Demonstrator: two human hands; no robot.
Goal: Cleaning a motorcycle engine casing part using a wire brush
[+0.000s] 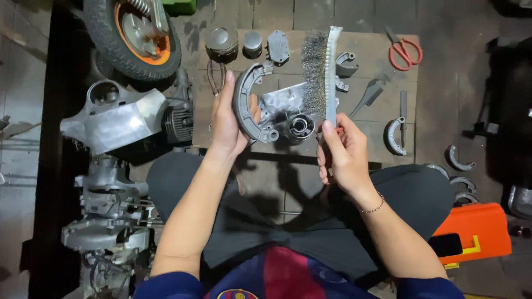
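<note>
In the head view, the left hand [228, 120] closes its fingers around a curved metal brake shoe [248, 105], gripping it near the middle of the arc so that one end rises above the fingertips and the other end, with its round eye, hangs just below and to the right of the thumb. The right hand [342, 152] holds the handle of a wire brush [321, 75], fingers curled tight on the grip and the thumb laid up along it; the brush stands upright above these fingers, its bristle block facing left toward the shoe and lying just beside it. Between the two sets of fingers, and behind the shoe, a grey engine cover [285, 111] with a round bore rests on a cardboard sheet [399, 138]. Beyond the fingertips, at the far edge of the sheet, stand two pistons [221, 43] and a small flat plate [278, 46]. To the right of the right hand's fingers lie another brake shoe [394, 135] and a dark scraper [368, 97], and well off to the upper right a pair of red-handled scissors [404, 52]. To the left of the left hand's fingers sit a finned engine block [119, 119] and, farther up, a wheel with an orange rim [133, 36]. Near the right elbow is an orange toolbox [482, 230].
</note>
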